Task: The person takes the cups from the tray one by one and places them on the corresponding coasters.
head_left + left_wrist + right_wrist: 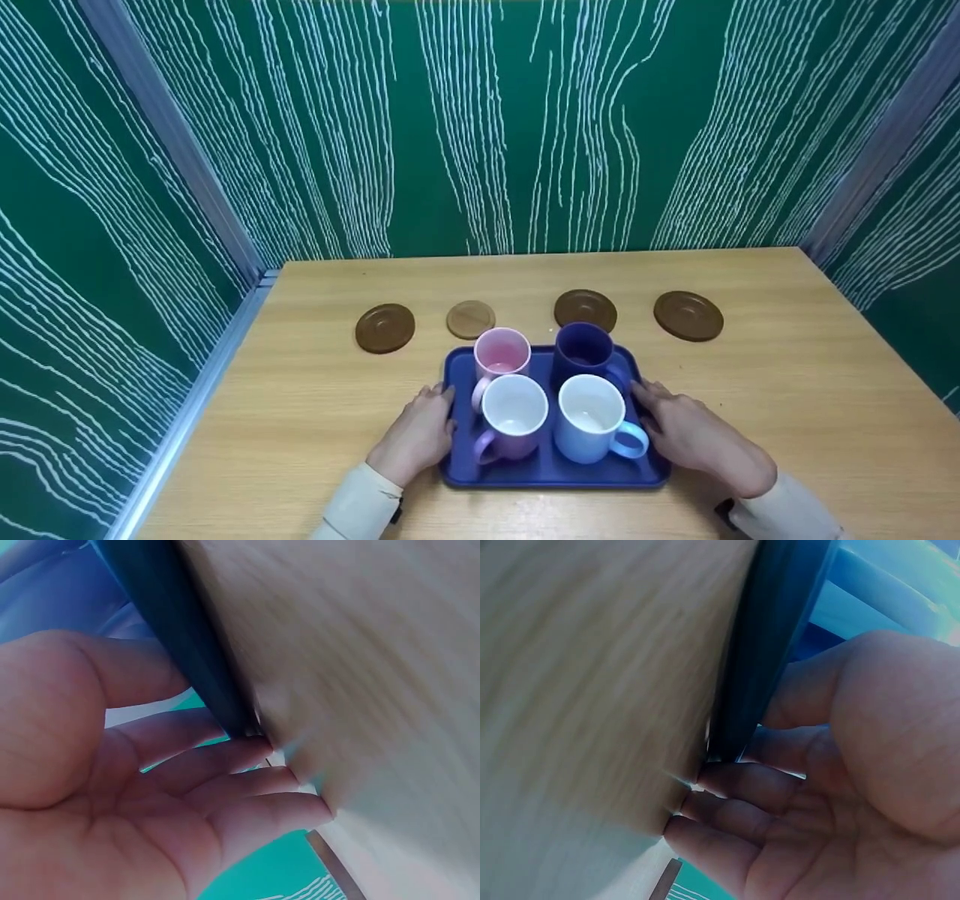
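Note:
A blue rectangular tray [551, 474] lies on the wooden table with mugs standing on it. At its back are a pink mug [487, 367] and a dark blue mug [570, 369]; in front stand a purple mug [517, 444] and a light blue mug [581, 442], both white inside. My left hand [416, 431] grips the tray's left edge, thumb over the rim. On the right edge, my right hand [694, 433] holds the tray likewise. Both wrist views show fingertips [319, 808] against the tabletop beside and under the tray's edge [769, 652].
Behind the tray, a row of round coasters lies on the table [300, 420]: dark brown ones at the left [385, 328], centre right [585, 304] and right [688, 315], plus a smaller, lighter coaster [470, 319]. Green white-lined panels [450, 150] enclose the table's back and sides.

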The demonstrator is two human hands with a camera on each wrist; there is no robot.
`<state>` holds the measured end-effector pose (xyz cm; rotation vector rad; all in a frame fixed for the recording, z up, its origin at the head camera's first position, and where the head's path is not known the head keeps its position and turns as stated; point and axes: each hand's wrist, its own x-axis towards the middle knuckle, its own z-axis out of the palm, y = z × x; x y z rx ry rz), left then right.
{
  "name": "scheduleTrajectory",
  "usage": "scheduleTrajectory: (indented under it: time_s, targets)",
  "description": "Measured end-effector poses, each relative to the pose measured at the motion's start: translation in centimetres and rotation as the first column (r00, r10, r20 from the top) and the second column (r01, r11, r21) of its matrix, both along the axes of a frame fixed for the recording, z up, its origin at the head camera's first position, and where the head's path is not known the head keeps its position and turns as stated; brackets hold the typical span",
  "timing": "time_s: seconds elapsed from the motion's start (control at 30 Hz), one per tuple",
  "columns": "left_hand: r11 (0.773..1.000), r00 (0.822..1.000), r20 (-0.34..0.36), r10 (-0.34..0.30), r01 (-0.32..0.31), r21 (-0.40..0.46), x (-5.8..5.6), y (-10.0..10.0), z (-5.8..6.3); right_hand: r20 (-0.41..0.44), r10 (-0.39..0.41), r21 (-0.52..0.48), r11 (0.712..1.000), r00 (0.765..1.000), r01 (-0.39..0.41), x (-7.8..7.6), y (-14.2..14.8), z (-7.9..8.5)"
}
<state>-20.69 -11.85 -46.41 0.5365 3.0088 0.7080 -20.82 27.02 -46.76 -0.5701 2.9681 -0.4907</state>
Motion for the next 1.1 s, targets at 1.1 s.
scheduleTrajectory:
  time_s: [1.1]
  targets:
    - [0.860,0.992,0.121,-0.047,-0.022,0.510,-0.8,1.8,0.9,-0.034,0.021,-0.018,1.000,0.999,-0.022,0.2,0.1,-0.1]
